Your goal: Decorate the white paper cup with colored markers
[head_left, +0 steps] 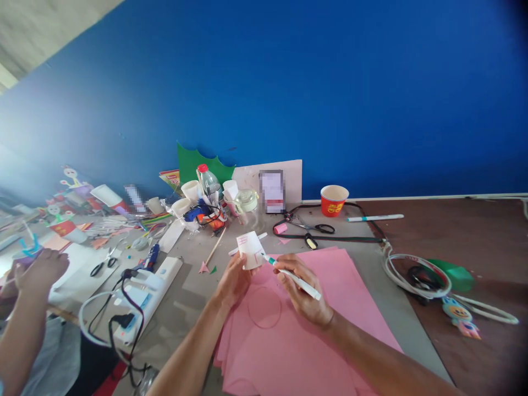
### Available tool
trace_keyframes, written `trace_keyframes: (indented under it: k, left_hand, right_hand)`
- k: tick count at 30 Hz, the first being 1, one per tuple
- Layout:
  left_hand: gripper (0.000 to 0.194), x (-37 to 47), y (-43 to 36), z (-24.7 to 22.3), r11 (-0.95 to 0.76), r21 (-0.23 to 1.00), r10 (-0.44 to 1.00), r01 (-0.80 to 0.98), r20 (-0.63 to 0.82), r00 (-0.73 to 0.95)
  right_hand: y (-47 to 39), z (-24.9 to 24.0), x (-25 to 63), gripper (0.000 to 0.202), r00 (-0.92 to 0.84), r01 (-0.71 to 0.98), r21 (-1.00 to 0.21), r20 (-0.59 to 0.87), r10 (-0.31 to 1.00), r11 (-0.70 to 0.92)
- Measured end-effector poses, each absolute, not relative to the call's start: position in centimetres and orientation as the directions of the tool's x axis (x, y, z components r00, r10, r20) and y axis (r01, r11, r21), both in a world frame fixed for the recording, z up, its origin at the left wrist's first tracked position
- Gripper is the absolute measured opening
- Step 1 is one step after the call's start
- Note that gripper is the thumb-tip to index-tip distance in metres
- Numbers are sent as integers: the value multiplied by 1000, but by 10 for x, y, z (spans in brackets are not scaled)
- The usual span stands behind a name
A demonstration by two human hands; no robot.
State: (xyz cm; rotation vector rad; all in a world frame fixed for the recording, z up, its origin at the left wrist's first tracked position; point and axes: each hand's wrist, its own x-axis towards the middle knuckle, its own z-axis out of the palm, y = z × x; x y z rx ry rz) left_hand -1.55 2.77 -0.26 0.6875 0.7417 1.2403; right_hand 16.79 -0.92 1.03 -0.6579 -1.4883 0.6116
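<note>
My left hand (234,280) is closed around a small white paper cup (249,248) with thin reddish lines drawn on its side. A white marker (303,285) with a teal tip end sits in my right hand (307,294), gripped like a pen. Its tip points at the cup's side, touching or very near it. Both hands are above a stack of pink paper sheets (289,352). The top sheet bears a drawn circle (264,308), just below my left hand.
A power strip (159,291) with cables lies left, near a co-worker's hands (43,269). Behind stand a lidded clear jar (246,212), a phone (273,191) and a red paper bowl (334,201). Scissors (324,227) and a coiled white cable (416,275) lie right.
</note>
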Motion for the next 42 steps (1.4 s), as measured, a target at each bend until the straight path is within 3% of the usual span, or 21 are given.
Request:
trace_keyframes:
  k: [7, 20, 42]
  left_hand:
    - [39, -14, 26, 1, 196, 816, 978, -544, -123, 168]
    - [35, -18, 28, -6, 193, 822, 978, -536, -121, 167]
    - [35, -14, 26, -1, 193, 815, 978, -546, -116, 171]
  right_hand:
    - [-9, 3, 166, 22, -7, 2, -777, 630, 777, 630]
    - [-10, 1, 165, 28, -47, -9, -708, 706, 707, 706]
    - [-12, 1, 167, 21, -85, -25, -723, 690, 719, 691]
